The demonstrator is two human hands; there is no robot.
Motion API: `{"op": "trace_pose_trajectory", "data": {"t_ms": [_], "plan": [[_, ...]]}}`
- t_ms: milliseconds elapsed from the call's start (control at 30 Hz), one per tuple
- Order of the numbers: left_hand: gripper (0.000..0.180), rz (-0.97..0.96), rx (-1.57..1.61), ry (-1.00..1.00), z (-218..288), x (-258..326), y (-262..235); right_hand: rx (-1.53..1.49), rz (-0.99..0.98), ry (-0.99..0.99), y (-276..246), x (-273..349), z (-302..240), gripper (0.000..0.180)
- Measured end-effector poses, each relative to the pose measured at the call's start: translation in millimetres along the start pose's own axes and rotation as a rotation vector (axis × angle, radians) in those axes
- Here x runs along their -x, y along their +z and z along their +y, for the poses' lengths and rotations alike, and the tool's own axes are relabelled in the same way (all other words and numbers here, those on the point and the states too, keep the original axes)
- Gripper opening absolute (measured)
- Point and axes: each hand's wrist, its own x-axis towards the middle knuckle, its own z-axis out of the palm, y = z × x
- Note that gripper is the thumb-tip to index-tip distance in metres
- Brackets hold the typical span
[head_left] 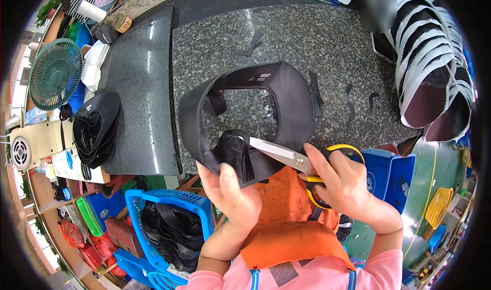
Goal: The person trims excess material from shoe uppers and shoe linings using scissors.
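Observation:
A black leather-like shoe upper (pixel 294 98) stands bent into a loop at the near edge of the speckled stone tabletop. My left hand (pixel 230 193) pinches its lower left end, thumb up against the black material. In my right hand (pixel 337 180) is a pair of scissors (pixel 279 152) with yellow and black handles, my fingers through the loops. The blades point left and reach the folded black edge beside my left thumb. How far the blades are apart is hard to make out. Thin black offcuts (pixel 316 95) lie right of the upper, and more scraps (pixel 249 45) lie beyond it.
Stacked white-edged dark uppers (pixel 424 65) fill the table's right side. Black pieces (pixel 94 129) are piled at the left, near a green fan (pixel 55 74). Below stands a blue basket (pixel 135 200) of black pieces; blue bins (pixel 394 175) stand at the right.

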Motion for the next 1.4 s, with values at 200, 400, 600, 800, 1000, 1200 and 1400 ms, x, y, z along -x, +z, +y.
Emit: {"op": "trace_pose_trajectory", "data": {"t_ms": [200,400,600,800,1000,1200,1400], "plan": [[0.048,0.053,-0.263,-0.038,-4,6,3,0.020,0.067,0.008,0,-3,0,0.086],[0.043,0.026,-0.280,-0.081,4,5,-3,0.031,0.026,-0.011,-10,-4,5,0.087],[0.044,0.004,-0.267,-0.094,9,7,-24,-0.015,-0.123,-0.019,-38,-9,6,0.081],[0.047,-0.199,-0.232,-0.014,3,-3,-29,-0.090,-0.212,-0.030,-59,-14,22,0.052],[0.046,-0.088,-0.187,-0.129,9,-3,-24,-0.059,-0.332,-0.104,-79,-32,29,0.048],[0.034,-0.074,-0.476,-0.040,4,-9,-26,0.041,-0.184,-0.144,-78,-40,29,0.042],[0.032,0.064,-0.218,-0.192,7,0,-18,0.120,-0.098,-0.204,-77,-42,27,0.034]]}}
